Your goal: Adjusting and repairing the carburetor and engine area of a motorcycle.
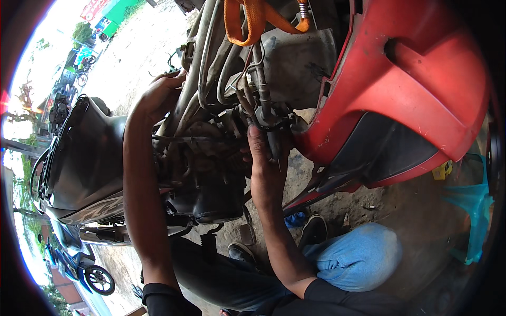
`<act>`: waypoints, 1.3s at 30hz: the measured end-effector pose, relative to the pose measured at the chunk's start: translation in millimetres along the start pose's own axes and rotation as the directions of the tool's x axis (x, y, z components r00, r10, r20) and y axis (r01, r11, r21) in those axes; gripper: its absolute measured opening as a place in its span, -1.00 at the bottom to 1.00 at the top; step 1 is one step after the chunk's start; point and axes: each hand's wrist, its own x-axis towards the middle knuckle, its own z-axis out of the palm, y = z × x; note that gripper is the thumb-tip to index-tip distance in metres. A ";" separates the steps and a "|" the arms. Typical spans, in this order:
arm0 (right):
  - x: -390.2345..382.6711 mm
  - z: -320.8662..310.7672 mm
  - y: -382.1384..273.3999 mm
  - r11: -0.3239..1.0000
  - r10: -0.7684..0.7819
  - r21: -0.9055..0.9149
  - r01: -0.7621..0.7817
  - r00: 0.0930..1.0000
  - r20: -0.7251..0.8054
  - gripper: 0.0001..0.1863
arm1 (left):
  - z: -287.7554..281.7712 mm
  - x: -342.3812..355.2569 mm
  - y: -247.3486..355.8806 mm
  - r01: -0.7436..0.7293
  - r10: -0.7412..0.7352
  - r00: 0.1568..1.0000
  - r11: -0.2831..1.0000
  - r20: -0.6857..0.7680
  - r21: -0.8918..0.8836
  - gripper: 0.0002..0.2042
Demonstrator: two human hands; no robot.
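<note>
The left hand (161,96) is reaching behind a motorcycle frame tube (188,95), its grip impossible to tell, while the right hand (269,171) is grasping a dark tubular part (273,144) beside the red fairing's (416,89) inner edge, seemingly a positioning step calling for steadiness.

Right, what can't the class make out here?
Head view throughout:
Left hand: finger ends hidden behind the dusty grey metal tube.
Right hand: most fingers hidden behind the hand itself and a black cylindrical part.
Orange fabric strap: top cut off by the upper edge.
Distant dark-wheeled motorcycle: too small for detail.
</note>
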 end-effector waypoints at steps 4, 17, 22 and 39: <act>-0.6 1.4 0.5 1.000 0.023 0.019 -0.022 0.999 -0.036 -0.40 | 19.4 -6.9 0.3 -0.034 0.039 0.994 0.998 -0.101 0.052 -0.84; -0.1 -0.7 -1.3 0.997 -0.045 -0.058 0.044 0.999 -0.014 -0.34 | 1.6 -8.8 2.2 -0.015 0.015 1.000 1.000 0.027 0.008 -0.81; -2.4 -0.7 -5.1 0.997 -0.058 -0.044 0.058 0.998 -0.005 -0.27 | -4.6 -11.3 1.2 0.054 -0.054 0.999 0.996 0.001 0.066 -0.79; 1.8 -1.3 -2.4 0.967 -0.229 -0.117 0.226 0.973 -0.012 -0.38 | 8.2 -19.7 -7.8 -0.063 0.067 0.994 0.997 -0.090 0.043 -0.76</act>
